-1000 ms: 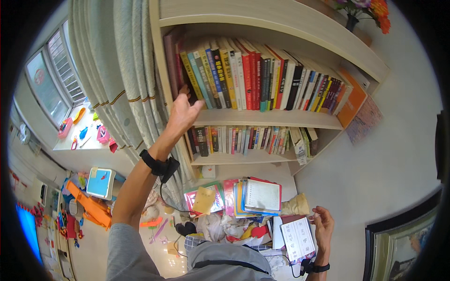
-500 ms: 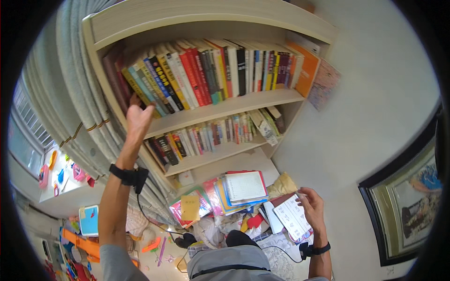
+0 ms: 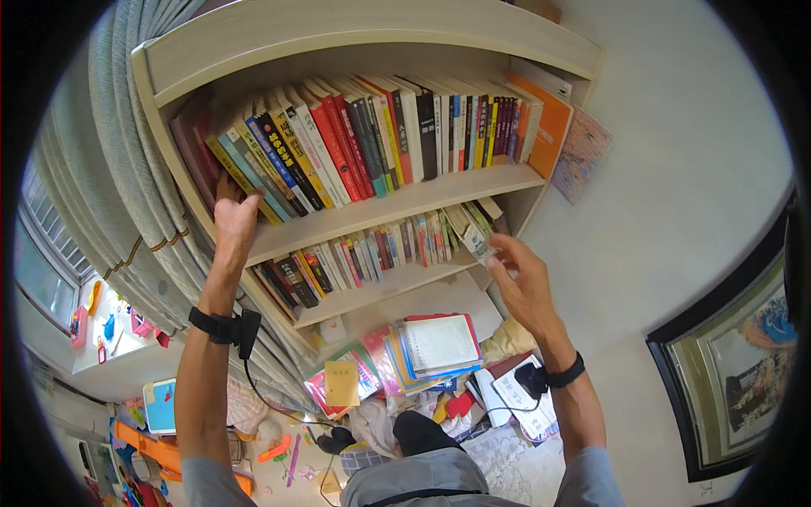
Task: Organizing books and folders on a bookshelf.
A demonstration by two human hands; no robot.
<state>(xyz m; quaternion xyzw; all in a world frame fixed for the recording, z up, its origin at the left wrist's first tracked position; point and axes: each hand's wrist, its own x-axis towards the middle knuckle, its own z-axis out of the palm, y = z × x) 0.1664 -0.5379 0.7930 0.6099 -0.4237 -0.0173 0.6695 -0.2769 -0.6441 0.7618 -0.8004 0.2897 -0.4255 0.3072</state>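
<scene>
Books (image 3: pixel 253 173) at left end of top shelf (image 3: pixel 397 207), upright, none pulled out yet. Left hand (image 3: pixel 234 221) pressed against their spines, fingers curled, gripping nothing visibly. Right hand (image 3: pixel 525 283) open and empty near lower shelf's (image 3: pixel 380 287) right end.

Pale matt wooden bookshelf (image 3: pixel 397 207) (smooth laminate) holds glossy paper-covered books (image 3: pixel 363 139).
</scene>
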